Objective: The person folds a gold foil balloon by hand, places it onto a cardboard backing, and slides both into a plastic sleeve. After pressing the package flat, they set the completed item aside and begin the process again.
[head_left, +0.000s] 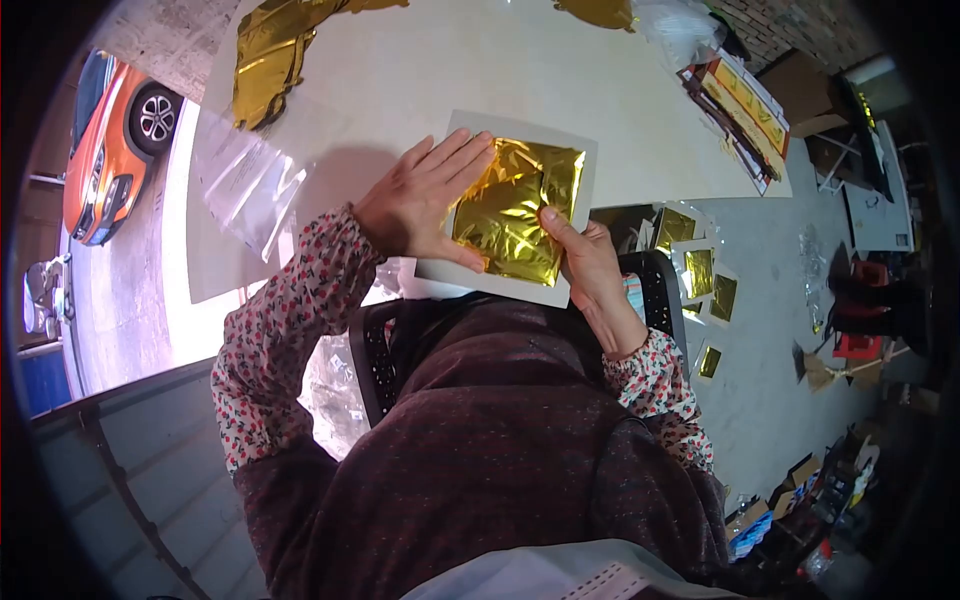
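A wrinkled sheet of gold foil [515,215] lies on a square pale card [588,165] at the table's near edge, with the card's border showing around it. My left hand [425,195] rests on the left side of the foil, fingers stretched out and thumb spread apart. On the right, my right hand [592,265] grips the card's edge. Its thumb presses on the foil, and its other fingers are mostly hidden beneath the card.
More gold foil [270,65] lies at the table's far left, above a clear plastic bag [245,185]. A stack of printed packaging [740,115] sits at the right of the pale table [480,60]. Several gold-foil cards [700,272] lie on the floor [765,320] to the right.
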Available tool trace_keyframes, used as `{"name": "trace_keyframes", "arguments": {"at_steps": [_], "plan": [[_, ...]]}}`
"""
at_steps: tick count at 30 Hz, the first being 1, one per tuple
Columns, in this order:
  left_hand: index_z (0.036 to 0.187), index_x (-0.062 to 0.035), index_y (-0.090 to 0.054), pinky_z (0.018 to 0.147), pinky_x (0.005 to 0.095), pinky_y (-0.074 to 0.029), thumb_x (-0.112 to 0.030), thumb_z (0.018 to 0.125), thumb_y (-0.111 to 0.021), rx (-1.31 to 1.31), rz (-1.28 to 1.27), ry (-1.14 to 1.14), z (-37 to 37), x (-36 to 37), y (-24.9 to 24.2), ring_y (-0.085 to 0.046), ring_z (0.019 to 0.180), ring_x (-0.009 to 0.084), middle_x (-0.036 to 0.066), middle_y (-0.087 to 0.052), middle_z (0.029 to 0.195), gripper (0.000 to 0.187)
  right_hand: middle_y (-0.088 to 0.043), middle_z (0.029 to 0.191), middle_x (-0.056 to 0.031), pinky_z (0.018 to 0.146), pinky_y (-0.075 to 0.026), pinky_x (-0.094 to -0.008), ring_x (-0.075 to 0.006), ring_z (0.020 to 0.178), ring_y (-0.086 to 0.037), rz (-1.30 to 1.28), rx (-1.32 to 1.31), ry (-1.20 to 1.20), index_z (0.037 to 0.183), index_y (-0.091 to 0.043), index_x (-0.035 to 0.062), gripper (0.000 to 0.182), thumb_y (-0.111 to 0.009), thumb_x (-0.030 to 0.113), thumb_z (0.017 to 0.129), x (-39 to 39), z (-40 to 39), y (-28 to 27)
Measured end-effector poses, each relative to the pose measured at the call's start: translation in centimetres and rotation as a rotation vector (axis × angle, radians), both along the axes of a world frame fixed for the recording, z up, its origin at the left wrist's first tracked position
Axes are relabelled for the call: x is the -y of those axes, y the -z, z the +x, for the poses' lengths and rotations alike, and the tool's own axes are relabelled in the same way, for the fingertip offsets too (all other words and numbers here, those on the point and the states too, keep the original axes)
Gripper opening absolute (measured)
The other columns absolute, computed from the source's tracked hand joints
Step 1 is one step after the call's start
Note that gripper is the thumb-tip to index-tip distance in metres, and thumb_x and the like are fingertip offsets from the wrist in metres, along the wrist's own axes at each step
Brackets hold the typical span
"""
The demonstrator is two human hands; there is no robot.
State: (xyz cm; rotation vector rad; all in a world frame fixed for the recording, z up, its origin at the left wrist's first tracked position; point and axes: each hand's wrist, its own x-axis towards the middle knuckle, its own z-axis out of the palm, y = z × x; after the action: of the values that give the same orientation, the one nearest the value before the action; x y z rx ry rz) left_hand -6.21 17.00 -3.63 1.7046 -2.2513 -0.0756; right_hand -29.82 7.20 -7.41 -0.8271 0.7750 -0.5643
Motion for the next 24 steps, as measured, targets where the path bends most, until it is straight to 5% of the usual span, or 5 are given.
{"name": "trace_keyframes", "arguments": {"at_steps": [8, 11, 24], "plan": [[0.156, -0.0018, -0.022, 0.120, 0.0516, -0.020, -0.071, 0.063, -0.077, -0.027, 0.058, -0.020, 0.16, -0.22, 0.36, -0.021, 0.151, 0.0326, 0.017, -0.023, 0.162, 0.127, -0.072, 0.101, -0.0087, 0.079, -0.055, -0.0285, -0.0125, 0.087, -0.067, -0.037, -0.002, -0.004, 0.109, -0.070, -0.0016, 0.021, -0.072, 0.013, 0.093, 0.22, -0.12, 0.09], [0.151, 0.0012, -0.033, 0.117, 0.0506, -0.026, -0.076, 0.065, -0.071, -0.004, 0.005, -0.038, 0.03, -0.14, 0.32, -0.031, 0.147, 0.0316, 0.019, -0.031, 0.159, 0.122, -0.072, 0.101, -0.0073, 0.078, -0.055, -0.0272, -0.0114, 0.087, -0.067, -0.037, -0.012, 0.007, 0.108, -0.071, -0.0003, 0.019, -0.072, 0.012, 0.093, 0.30, -0.07, 0.20], [0.157, -0.0040, -0.021, 0.119, 0.0529, -0.021, -0.072, 0.063, -0.076, -0.087, 0.061, -0.047, 0.37, -0.12, 0.11, -0.025, 0.149, 0.0327, 0.020, -0.024, 0.161, 0.128, -0.073, 0.101, -0.0058, 0.083, -0.054, -0.0279, -0.0114, 0.090, -0.067, -0.022, 0.033, -0.008, 0.107, -0.072, 0.0028, 0.016, -0.070, 0.012, 0.094, 0.02, -0.14, 0.38]]}}
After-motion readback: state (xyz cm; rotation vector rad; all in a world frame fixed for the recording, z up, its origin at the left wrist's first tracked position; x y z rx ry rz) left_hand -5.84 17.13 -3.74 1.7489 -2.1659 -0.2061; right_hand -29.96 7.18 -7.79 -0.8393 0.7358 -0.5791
